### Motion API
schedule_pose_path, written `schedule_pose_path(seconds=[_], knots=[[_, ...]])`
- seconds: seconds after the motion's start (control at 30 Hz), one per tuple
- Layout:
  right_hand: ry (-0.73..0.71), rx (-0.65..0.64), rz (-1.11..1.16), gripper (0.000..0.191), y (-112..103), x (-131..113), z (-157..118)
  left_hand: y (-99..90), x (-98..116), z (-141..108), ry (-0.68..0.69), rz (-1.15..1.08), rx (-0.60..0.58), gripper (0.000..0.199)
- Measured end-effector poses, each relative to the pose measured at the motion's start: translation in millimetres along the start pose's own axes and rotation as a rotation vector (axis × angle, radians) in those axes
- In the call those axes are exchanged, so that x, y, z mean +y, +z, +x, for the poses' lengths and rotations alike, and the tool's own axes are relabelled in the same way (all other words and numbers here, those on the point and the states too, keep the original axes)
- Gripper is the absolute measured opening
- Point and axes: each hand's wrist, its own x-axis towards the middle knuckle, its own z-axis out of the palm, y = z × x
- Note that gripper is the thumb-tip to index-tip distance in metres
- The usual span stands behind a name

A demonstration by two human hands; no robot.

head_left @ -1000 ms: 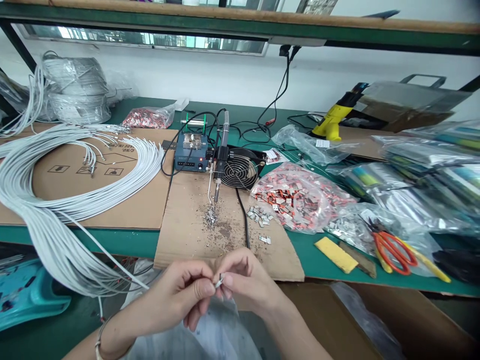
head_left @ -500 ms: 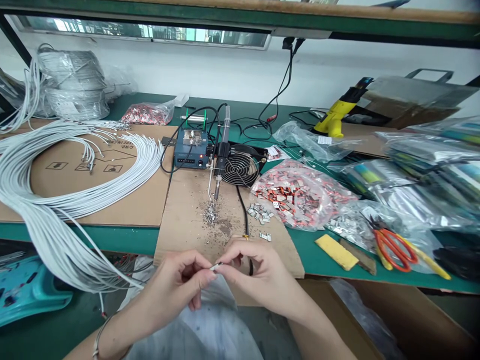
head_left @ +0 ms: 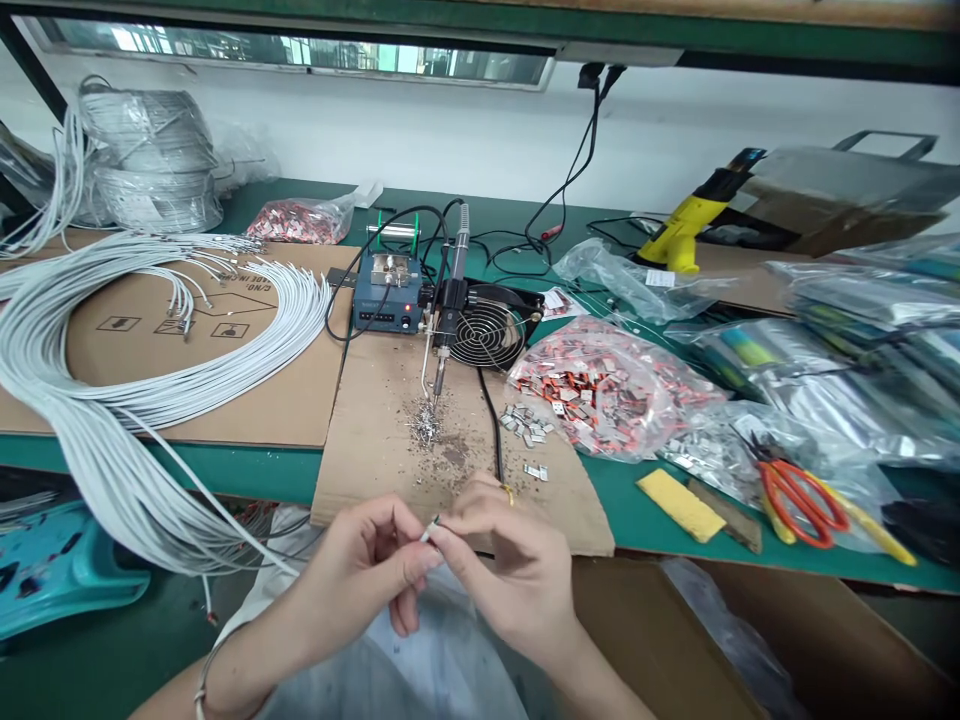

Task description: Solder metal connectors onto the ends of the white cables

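At the front edge of the bench, my left hand (head_left: pixel 360 565) pinches the end of a white cable (head_left: pixel 428 533) between thumb and forefinger. My right hand (head_left: pixel 517 565) meets it, thumb and forefinger closed on the dark tip of that same cable end. Fine detail of the tip is too small to make out. Beyond both hands, a soldering iron (head_left: pixel 452 295) rests upright in its holder, its point over a heap of solder crumbs (head_left: pixel 426 425). Small metal connector shells (head_left: pixel 527 425) lie loose to the right, with a few more (head_left: pixel 535 471) nearer my right hand.
A large bundle of white cables (head_left: pixel 225 410) curves over cardboard (head_left: pixel 165 340) at left and hangs off the edge. Behind are a blue soldering station (head_left: pixel 386 300) and a fan (head_left: pixel 487 332). Rightward lie a bag of orange-and-white parts (head_left: pixel 607 390), a yellow sponge (head_left: pixel 681 505) and orange-handled scissors (head_left: pixel 802 505).
The view has shifted slightly. The cable tip now points more upward between my fingers, and my right hand's fingers have drawn closer together around it. Both hands keep their pinch.
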Motion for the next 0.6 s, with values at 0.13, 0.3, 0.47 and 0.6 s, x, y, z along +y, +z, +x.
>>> schedule_pose_path(seconds=[0.13,0.3,0.47,0.6], knots=[[0.241,-0.217,0.057,0.006,-16.2,-9.5,12.1,-0.4,0.0,-5.3,-0.027,0.085,-0.002,0.033],[0.253,-0.244,0.087,0.013,-21.1,-15.1,13.9,1.2,1.1,-8.0,-0.045,0.125,-0.012,0.029],[0.208,-0.166,0.172,0.016,-14.9,-13.2,10.0,2.7,1.5,-8.2,-0.046,0.100,-0.024,0.028],[0.136,-0.138,0.157,0.016,-12.4,-10.0,8.6,2.7,1.4,-9.0,-0.048,0.069,-0.025,0.030]])
